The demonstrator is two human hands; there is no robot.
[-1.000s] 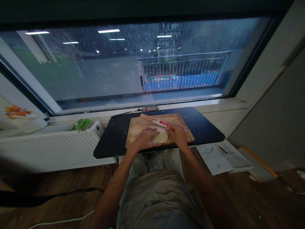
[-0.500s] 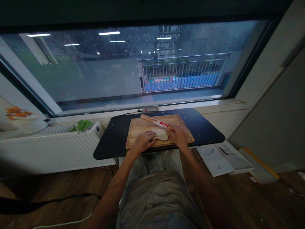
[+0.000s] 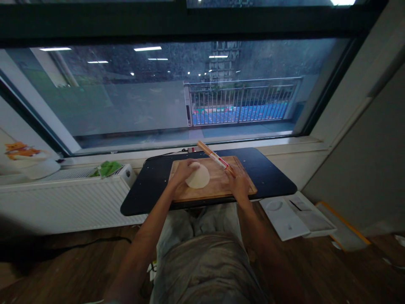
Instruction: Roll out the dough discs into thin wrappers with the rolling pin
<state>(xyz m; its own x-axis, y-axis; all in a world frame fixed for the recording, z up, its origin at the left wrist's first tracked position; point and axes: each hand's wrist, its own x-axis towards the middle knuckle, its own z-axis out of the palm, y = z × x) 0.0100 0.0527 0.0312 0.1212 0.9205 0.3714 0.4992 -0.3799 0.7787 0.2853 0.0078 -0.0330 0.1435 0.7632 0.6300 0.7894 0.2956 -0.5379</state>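
A pale round of dough (image 3: 198,177) hangs lifted over the wooden cutting board (image 3: 218,189), pinched at its upper edge by my left hand (image 3: 181,172). My right hand (image 3: 238,184) is closed round the near end of a wooden rolling pin (image 3: 215,157), which slants up and away to the left above the board. The board lies on a small black table (image 3: 272,177) in front of my lap.
A wide window (image 3: 158,93) fills the wall behind the table. A white radiator (image 3: 63,198) with a green cloth (image 3: 106,169) on top stands to the left. White flat packaging (image 3: 284,213) lies on the wooden floor to the right.
My left hand peeled the dough off the board and raised it to the left. My right hand took hold of the rolling pin and tilted its far end upward.
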